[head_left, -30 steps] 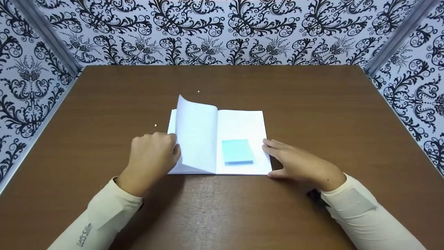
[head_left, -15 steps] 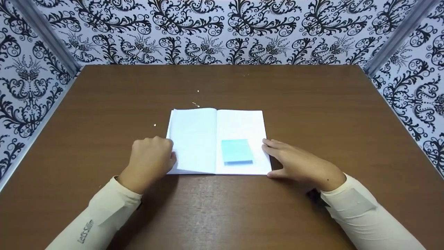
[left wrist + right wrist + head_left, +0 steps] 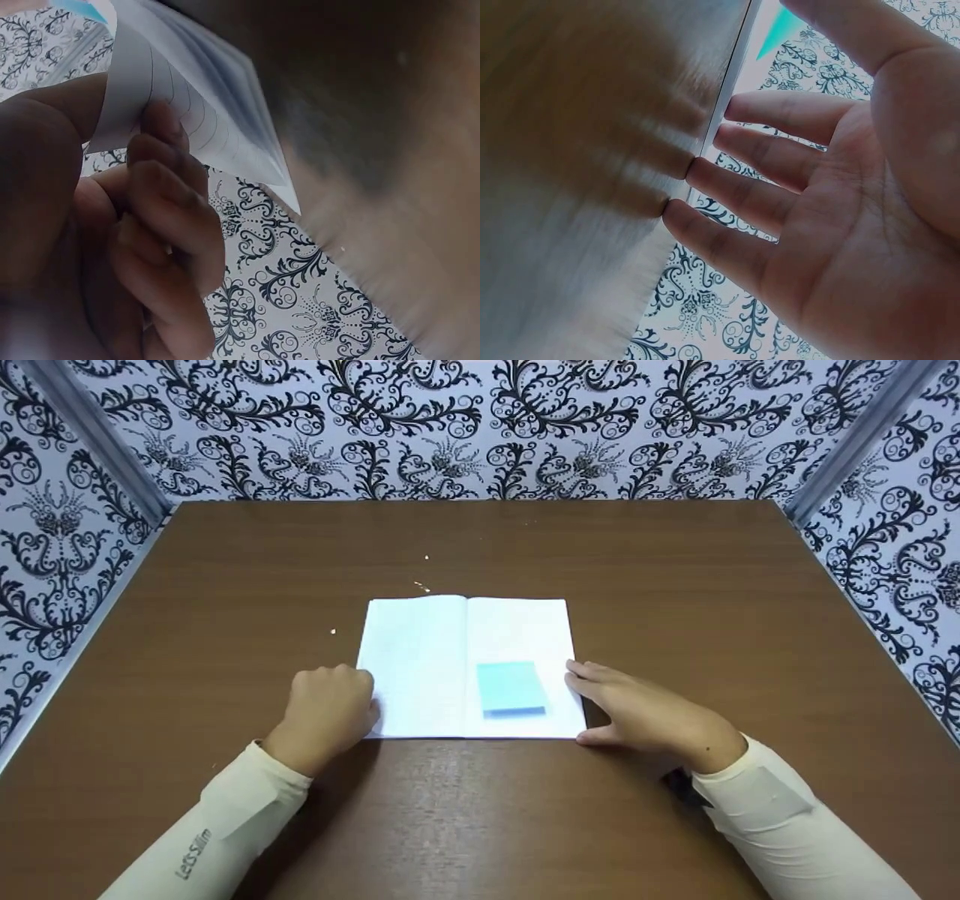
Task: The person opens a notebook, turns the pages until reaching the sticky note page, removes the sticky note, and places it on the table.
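An open notebook (image 3: 416,660) with white pages lies in the middle of the table in the head view. On its right page sits a light blue sticky note pad (image 3: 511,688). My left hand (image 3: 326,712) is at the lower left edge; the left wrist view shows its thumb and forefinger pinching a lined page (image 3: 135,82), which bends upward, with the other fingers curled below. My right hand (image 3: 645,709) rests at the notebook's right edge, fingers fairly straight, its fingertips (image 3: 676,214) touching the table and the page edge.
The brown wooden table (image 3: 480,540) has a few tiny white specks left of and behind the notebook. Patterned black-and-white walls (image 3: 480,435) enclose the back and both sides. A dark object (image 3: 684,787) shows under the right wrist.
The raised left page has come down and now lies flat over the left side. My left hand has moved slightly down with it. The right hand and sticky note pad have stayed put.
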A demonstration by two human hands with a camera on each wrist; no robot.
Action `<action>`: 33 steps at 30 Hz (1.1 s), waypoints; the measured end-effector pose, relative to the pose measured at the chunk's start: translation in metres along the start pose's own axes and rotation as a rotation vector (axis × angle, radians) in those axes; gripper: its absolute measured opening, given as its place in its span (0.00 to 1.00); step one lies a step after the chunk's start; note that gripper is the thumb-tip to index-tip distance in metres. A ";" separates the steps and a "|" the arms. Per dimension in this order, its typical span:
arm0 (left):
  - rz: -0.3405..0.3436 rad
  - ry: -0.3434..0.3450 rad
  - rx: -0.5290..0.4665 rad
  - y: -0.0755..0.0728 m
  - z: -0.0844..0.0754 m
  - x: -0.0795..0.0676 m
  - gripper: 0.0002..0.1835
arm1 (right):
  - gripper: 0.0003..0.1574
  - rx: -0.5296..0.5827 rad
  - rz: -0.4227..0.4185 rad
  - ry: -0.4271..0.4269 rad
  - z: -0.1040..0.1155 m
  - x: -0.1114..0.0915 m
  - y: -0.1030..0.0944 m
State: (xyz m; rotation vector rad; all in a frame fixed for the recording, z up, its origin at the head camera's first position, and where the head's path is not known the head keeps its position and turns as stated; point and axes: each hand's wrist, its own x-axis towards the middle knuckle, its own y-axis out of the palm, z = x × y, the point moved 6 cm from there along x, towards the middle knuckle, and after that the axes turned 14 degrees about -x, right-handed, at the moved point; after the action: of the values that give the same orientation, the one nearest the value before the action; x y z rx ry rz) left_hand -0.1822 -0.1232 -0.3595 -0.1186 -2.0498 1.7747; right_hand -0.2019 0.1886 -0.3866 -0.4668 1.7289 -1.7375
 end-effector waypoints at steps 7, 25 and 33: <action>0.003 0.031 0.144 -0.001 -0.005 -0.004 0.30 | 0.50 0.000 0.000 0.003 0.000 0.000 0.002; -0.131 -0.009 0.109 0.000 -0.018 0.013 0.14 | 0.49 0.006 0.016 0.021 -0.001 -0.001 0.001; -0.179 0.078 -0.041 -0.007 -0.048 0.032 0.16 | 0.49 0.005 0.022 0.023 0.000 -0.001 0.001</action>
State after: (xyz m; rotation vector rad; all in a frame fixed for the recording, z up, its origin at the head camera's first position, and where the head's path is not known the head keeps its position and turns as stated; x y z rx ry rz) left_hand -0.1920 -0.0695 -0.3398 -0.0155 -1.9759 1.5958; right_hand -0.2011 0.1898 -0.3873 -0.4259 1.7396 -1.7379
